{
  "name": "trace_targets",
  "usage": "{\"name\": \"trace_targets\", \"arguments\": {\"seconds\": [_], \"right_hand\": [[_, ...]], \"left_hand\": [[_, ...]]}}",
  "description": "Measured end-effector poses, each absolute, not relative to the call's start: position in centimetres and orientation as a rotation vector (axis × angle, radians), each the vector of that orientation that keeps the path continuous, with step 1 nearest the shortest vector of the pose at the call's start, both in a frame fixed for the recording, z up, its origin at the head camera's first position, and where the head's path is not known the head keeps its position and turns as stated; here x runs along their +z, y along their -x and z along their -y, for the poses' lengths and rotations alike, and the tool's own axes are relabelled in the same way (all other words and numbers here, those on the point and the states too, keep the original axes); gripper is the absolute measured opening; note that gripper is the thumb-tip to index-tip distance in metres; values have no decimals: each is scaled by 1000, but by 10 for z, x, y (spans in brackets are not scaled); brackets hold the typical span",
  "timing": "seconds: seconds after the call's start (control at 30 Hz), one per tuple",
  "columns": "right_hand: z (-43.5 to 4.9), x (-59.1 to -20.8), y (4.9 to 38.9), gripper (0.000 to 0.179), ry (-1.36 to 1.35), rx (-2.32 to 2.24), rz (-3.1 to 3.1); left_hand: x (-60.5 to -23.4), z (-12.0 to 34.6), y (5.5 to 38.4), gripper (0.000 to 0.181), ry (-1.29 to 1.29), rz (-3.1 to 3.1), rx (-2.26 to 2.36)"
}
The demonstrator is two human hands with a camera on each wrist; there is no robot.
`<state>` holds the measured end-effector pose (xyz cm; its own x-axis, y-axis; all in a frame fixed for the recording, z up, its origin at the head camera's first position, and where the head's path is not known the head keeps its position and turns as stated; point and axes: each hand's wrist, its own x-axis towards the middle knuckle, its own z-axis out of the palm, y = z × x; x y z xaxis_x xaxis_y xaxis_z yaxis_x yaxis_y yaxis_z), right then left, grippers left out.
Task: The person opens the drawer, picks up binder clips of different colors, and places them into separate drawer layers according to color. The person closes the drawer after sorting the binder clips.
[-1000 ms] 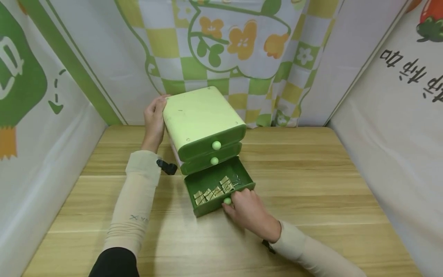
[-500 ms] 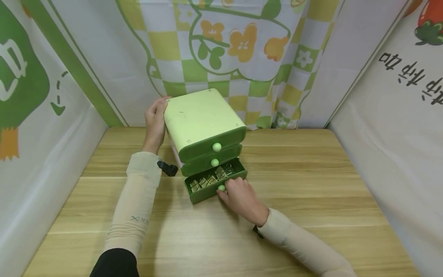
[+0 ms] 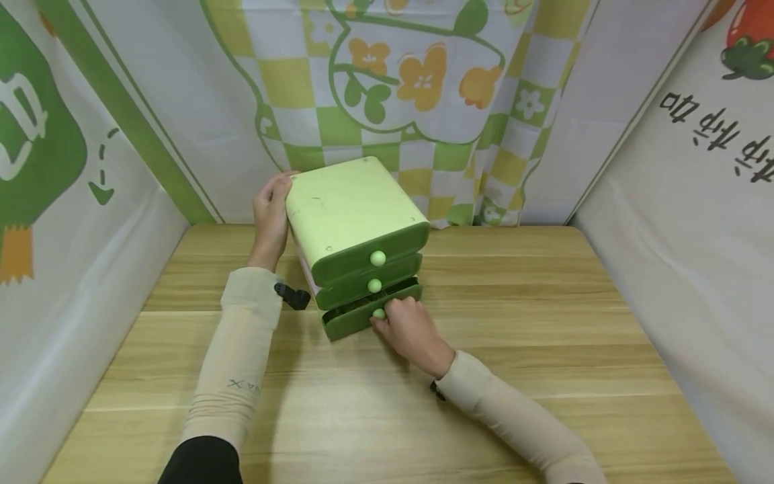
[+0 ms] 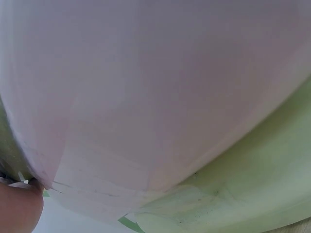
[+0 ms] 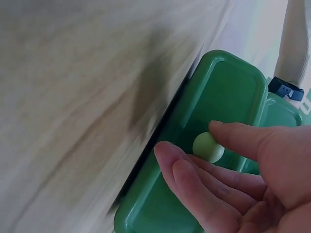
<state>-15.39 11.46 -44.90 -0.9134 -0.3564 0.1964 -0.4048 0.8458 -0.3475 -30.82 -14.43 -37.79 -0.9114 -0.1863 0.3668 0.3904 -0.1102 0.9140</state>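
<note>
A small three-drawer desktop organizer (image 3: 357, 208), light green on top with dark green fronts, stands turned on the table. My left hand (image 3: 270, 218) holds its rear left corner, some fingers hidden behind it; in the left wrist view, the pale side panel (image 4: 146, 97) fills most of the picture. At the front, my right hand (image 3: 411, 333) pinches the round light green knob (image 5: 208, 147) of the bottom drawer (image 3: 353, 319) between thumb and fingers. That drawer stands slightly out, with a narrow dark gap along its top; its contents are barely visible. The upper two drawers are closed.
The wooden table (image 3: 514, 323) extends around the organizer. A checked curtain (image 3: 411, 121) hangs close behind it, and printed white panels rise at both sides. A black wrist device (image 3: 292, 296) sits beside the organizer's left side.
My right hand has pushed the bottom drawer inward, from well out to nearly closed, covering the gold binder clips in it. The left hand keeps its hold on the organizer.
</note>
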Motion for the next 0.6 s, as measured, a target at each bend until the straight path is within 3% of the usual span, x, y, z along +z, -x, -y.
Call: {"name": "trace_targets", "arguments": {"seconds": [0.6], "right_hand": [[-104,-451,172,49,-561,535,2874]], "left_hand": [[-379,143,310,38,211,1772,-2093]]}}
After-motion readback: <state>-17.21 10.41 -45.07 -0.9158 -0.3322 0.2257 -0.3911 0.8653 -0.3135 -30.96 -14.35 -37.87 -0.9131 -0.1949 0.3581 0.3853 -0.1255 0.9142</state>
